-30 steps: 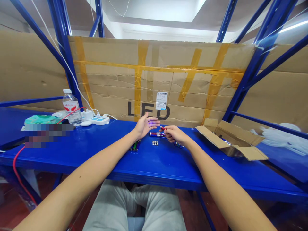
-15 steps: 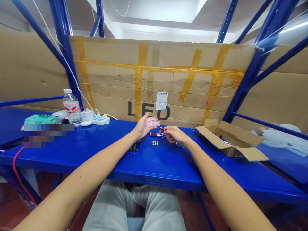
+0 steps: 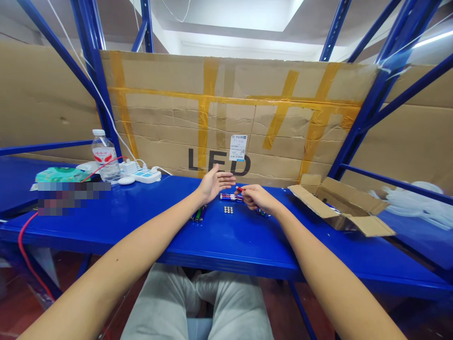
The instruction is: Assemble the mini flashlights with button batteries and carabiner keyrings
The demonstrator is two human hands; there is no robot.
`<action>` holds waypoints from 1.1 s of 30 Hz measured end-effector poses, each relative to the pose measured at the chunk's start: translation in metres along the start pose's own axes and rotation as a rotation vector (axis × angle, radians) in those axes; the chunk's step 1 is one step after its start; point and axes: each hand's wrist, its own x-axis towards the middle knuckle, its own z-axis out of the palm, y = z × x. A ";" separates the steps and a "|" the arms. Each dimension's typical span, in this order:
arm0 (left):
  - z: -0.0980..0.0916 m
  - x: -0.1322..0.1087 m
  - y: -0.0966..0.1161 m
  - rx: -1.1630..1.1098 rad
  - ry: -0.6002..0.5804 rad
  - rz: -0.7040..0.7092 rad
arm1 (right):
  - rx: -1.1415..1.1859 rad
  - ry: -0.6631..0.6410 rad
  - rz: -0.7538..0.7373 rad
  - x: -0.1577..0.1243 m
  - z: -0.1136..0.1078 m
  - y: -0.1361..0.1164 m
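My right hand (image 3: 257, 197) pinches a small red flashlight (image 3: 240, 189), its end pointing toward my left palm. My left hand (image 3: 215, 184) is held up over the table, fingers stretched out and palm turned to the flashlight, with a gap between them. Below, red and blue metallic tubes (image 3: 230, 197) lie side by side, partly behind my right hand. Several silver button cells (image 3: 228, 209) sit in neat rows in front of them. Slim tubes, one of them green (image 3: 198, 215), lie by my left wrist. More small pieces (image 3: 262, 213) are partly hidden under my right hand.
An open cardboard box (image 3: 339, 208) stands on the blue table (image 3: 226, 245) at the right. To the left are a water bottle (image 3: 105, 158), a power strip (image 3: 146, 176) with cables and a green packet (image 3: 63, 174). A large cardboard sheet (image 3: 170, 123) closes off the back.
The pale pinkish light on my left fingers has faded. Both hands have hardly moved, and the red flashlight stays in my right hand.
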 end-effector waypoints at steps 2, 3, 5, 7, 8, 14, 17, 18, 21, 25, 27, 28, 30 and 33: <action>0.000 0.000 0.000 -0.002 -0.007 0.002 | 0.005 -0.001 0.003 -0.001 0.000 0.000; 0.000 0.000 0.000 -0.002 -0.011 0.003 | 0.005 0.001 0.002 -0.001 0.000 0.000; 0.000 -0.001 0.000 -0.001 -0.013 0.003 | -0.004 0.015 -0.009 -0.002 0.001 0.000; 0.000 -0.001 0.000 -0.001 -0.013 0.004 | -0.013 0.032 -0.021 -0.002 0.001 0.000; 0.000 -0.001 0.000 -0.003 -0.011 0.004 | -0.018 0.038 -0.024 -0.002 0.001 -0.001; 0.001 -0.001 0.001 -0.015 -0.010 -0.005 | -0.050 0.083 -0.008 -0.003 0.003 -0.003; 0.001 -0.001 0.001 -0.012 -0.007 -0.002 | -0.086 0.105 0.006 -0.004 0.003 -0.004; 0.001 -0.002 0.001 -0.010 -0.005 -0.002 | -0.095 0.108 0.010 -0.004 0.003 -0.004; 0.001 -0.002 0.001 -0.009 -0.004 -0.002 | -0.106 0.113 0.010 -0.004 0.003 -0.005; 0.001 -0.002 0.001 -0.011 0.001 -0.001 | -0.118 0.131 0.006 -0.003 0.003 -0.004; 0.001 -0.002 0.000 -0.013 0.002 0.000 | -0.121 0.137 0.005 -0.003 0.002 -0.004; 0.001 -0.002 0.000 -0.014 0.001 0.001 | -0.125 0.140 0.002 -0.003 0.002 -0.004; 0.001 -0.002 0.000 -0.014 0.000 0.003 | -0.132 0.142 -0.006 -0.003 0.003 -0.004; 0.000 -0.001 0.000 -0.010 0.001 0.003 | -0.152 0.137 -0.006 -0.002 0.002 -0.003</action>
